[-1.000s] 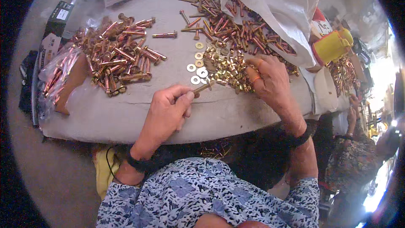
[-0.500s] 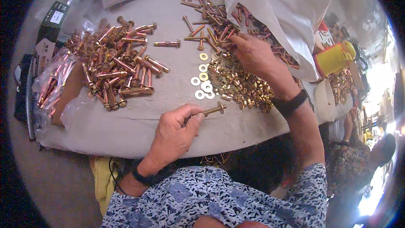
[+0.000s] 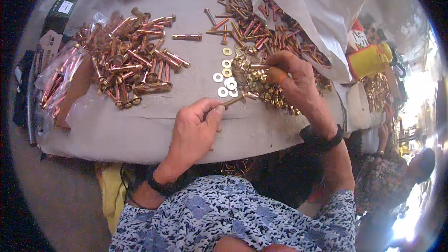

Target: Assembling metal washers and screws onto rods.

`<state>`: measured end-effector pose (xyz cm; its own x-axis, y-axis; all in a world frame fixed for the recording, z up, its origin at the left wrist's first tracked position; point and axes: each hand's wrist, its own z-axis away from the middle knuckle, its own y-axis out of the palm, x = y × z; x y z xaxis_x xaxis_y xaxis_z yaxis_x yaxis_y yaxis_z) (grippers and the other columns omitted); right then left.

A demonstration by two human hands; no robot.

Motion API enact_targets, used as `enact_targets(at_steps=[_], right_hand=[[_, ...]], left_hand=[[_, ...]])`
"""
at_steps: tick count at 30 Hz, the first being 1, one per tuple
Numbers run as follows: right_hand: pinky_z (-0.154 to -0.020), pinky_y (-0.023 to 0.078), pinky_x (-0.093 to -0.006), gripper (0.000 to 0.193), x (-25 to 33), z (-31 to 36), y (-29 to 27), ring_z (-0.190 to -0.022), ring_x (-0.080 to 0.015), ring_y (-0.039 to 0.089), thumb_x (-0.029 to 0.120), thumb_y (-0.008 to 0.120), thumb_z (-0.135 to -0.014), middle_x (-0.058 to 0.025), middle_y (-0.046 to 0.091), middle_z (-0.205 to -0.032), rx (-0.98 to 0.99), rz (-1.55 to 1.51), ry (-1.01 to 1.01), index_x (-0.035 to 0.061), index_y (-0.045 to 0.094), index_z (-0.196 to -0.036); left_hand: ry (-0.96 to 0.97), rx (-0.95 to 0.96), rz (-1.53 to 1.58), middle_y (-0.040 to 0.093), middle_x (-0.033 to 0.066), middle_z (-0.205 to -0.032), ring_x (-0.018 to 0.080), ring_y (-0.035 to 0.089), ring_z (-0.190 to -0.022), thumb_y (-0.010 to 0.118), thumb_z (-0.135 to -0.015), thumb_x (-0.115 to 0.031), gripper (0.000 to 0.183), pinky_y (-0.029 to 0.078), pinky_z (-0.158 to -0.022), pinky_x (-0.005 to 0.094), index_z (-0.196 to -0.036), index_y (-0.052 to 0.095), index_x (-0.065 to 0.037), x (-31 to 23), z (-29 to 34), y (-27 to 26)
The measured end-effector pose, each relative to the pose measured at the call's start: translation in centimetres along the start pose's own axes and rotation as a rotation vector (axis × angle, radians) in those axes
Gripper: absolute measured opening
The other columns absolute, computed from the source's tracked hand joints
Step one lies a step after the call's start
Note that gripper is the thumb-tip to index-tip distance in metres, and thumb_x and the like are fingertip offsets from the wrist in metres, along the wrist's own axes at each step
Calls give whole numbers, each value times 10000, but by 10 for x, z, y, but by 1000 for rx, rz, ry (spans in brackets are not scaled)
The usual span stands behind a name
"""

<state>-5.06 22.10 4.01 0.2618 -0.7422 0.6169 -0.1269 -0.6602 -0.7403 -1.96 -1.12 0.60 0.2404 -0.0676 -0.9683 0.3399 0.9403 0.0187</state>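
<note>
My left hand (image 3: 193,128) pinches a thin gold bolt (image 3: 234,101), held aslant with a washer-like disc near its far end. Over the heap of small gold nuts (image 3: 273,94), my right hand (image 3: 298,77) grips a short metal sleeve (image 3: 259,66) between thumb and forefinger, its free end pointing left. Orange coverings sit on the fingertips of this hand. Between my hands lie several flat washers (image 3: 218,78), silver and yellowish. Past the right hand, loose sleeves (image 3: 238,14) spill from a white plastic bag (image 3: 312,7).
A large pile of sleeve anchors (image 3: 135,60) covers the table's left part, with one lone anchor (image 3: 186,37) beside it. Clear bags and a dark box (image 3: 62,10) line the left edge. A yellow container (image 3: 370,61) stands at right; another person (image 3: 389,172) is beyond.
My right hand has drawn back from the sleeve pile toward me and now holds a sleeve over the nuts. The left hand with its bolt has moved slightly farther up the table.
</note>
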Motion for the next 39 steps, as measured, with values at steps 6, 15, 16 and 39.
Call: enact_targets(at_steps=[6,15,16,39], right_hand=[[-650,473,-307,145,11,25,6,-714,-196,589,46,578,-793,-127,609,-784,2,-139,14,3,577,-931],[-668,473,-321,127,10,39,8,-739,-211,597,33,585,-795,-129,609,-805,-26,-137,-66,7,584,-919],[-670,472,-323,125,11,41,8,-740,-211,596,43,582,-800,-128,610,-807,-23,-187,-20,6,585,-920],[-544,464,-333,189,23,44,40,-612,-234,596,194,546,-841,-144,598,-714,-217,-69,-50,25,622,-877]], left_hand=[[34,-27,-8,525,19,-584,53,436,-399,532,-867,-156,190,348,-355,226,-938,603,5,2,-1,4],[90,-22,-112,512,1,-588,57,427,-388,537,-872,-171,191,327,-344,220,-946,594,-5,5,-2,8],[108,-29,-128,512,0,-584,58,428,-388,540,-869,-168,184,329,-346,222,-941,597,-8,7,-1,8],[178,5,-276,511,54,-521,112,497,-451,524,-855,-164,191,390,-443,302,-850,601,11,5,1,6]])
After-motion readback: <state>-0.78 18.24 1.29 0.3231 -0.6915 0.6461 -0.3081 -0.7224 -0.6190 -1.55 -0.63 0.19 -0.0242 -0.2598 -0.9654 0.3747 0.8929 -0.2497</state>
